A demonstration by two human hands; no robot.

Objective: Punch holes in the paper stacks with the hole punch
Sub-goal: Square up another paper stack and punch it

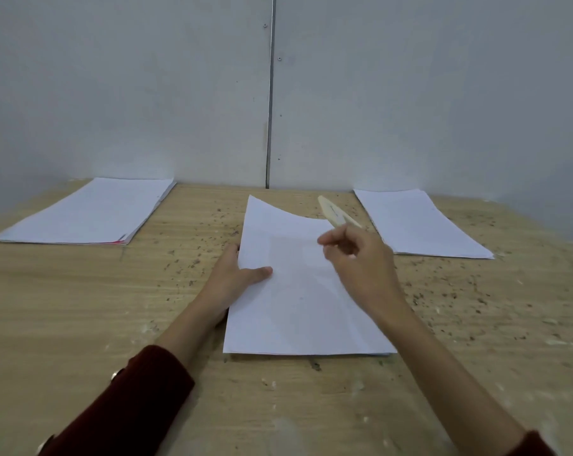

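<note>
Here, left hand gripping middle paper stack, right hand holding hole punch.

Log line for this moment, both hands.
left hand steadies middle stack | right hand holds hole punch over far corner | unpunched

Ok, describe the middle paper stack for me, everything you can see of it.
The middle paper stack is thin, white and blank-looking, lying lengthwise on the wooden table. Its far right corner curls upward off the table. The left hand grips its left edge, thumb on top. The right hand hovers over its right side; contact there is unclear.
</note>
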